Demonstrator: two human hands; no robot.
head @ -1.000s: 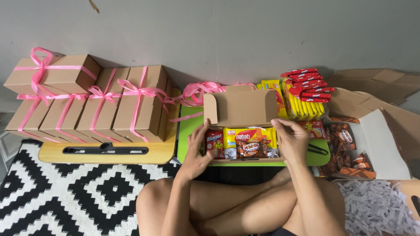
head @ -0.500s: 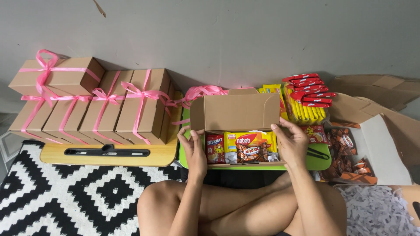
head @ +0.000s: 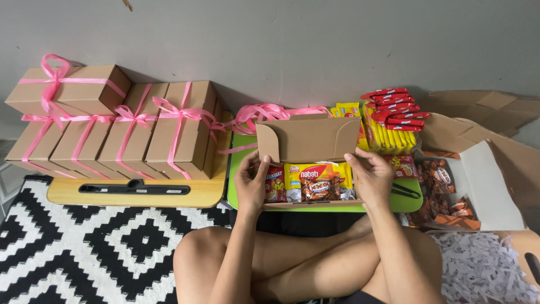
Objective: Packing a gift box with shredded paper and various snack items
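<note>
A: What lies nearest the camera?

B: The person's crossed bare legs (head: 292,264), on a black-and-white patterned rug (head: 84,253). Just beyond the knees sits a green surface (head: 239,169), and on it the open brown box (head: 306,169), which I'll use as the landmark.

A: What are the hands doing?

B: The left hand (head: 251,181) rests on the box's left side, its fingers (head: 263,163) curled round the lower left edge of the raised lid flap (head: 306,138). The right hand (head: 371,177) is on the box's right side, its fingers (head: 354,160) pinching the flap's lower right edge. Both are grasping the flap, which stands half lowered over the box.

A: And inside the box?

B: Snack packets (head: 312,181), yellow and red, lying side by side under the flap.

A: What is left of the box?

B: A wooden lap surface (head: 135,191) bearing closed brown boxes tied with pink ribbon (head: 112,129).

A: To the right?

B: A white-lined carton of orange-brown packets (head: 450,194), with shredded paper (head: 484,270) nearer the camera.

A: And behind the box?

B: Loose pink ribbon (head: 264,112) and stacked red and yellow packets (head: 394,121), against a grey wall (head: 292,45).
</note>
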